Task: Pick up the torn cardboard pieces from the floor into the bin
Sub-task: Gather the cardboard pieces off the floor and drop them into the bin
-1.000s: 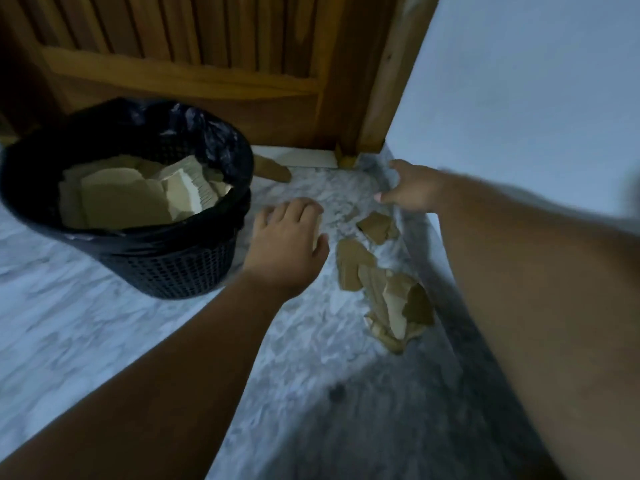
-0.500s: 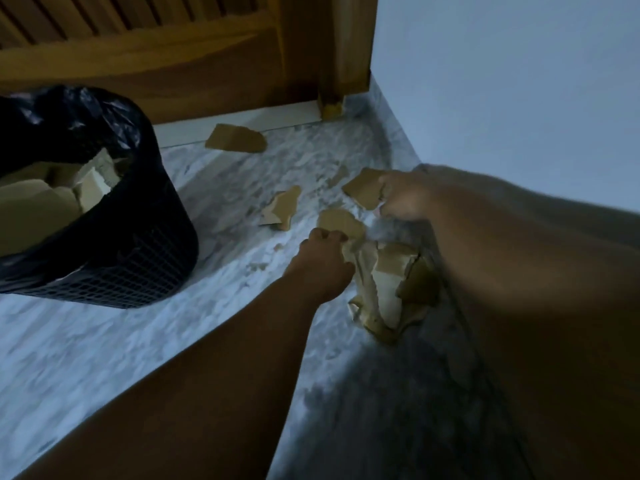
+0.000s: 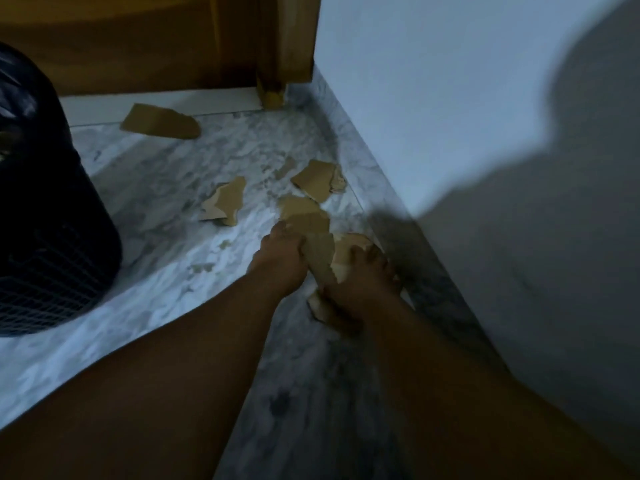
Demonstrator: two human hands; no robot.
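Observation:
Torn brown cardboard pieces lie on the marble floor near the wall. My left hand (image 3: 280, 261) and my right hand (image 3: 363, 285) both grip a bunch of cardboard pieces (image 3: 320, 251) low by the skirting, fingers curled round it. Loose pieces stay on the floor: one (image 3: 225, 202) to the left, one (image 3: 315, 180) further back, and a larger one (image 3: 161, 125) by the door threshold. The black bin (image 3: 52, 220) with its black liner stands at the left edge, mostly cut off.
A wooden door and its frame post (image 3: 273, 88) close the back. A pale wall (image 3: 450, 116) runs along the right with a grey marble skirting (image 3: 349, 140). Small cardboard crumbs (image 3: 204, 268) dot the floor between my hands and the bin.
My right hand came down from the far piece to the pile and let that piece go; both hands now clutch the pile. The view swung right, pushing the bin to the left edge.

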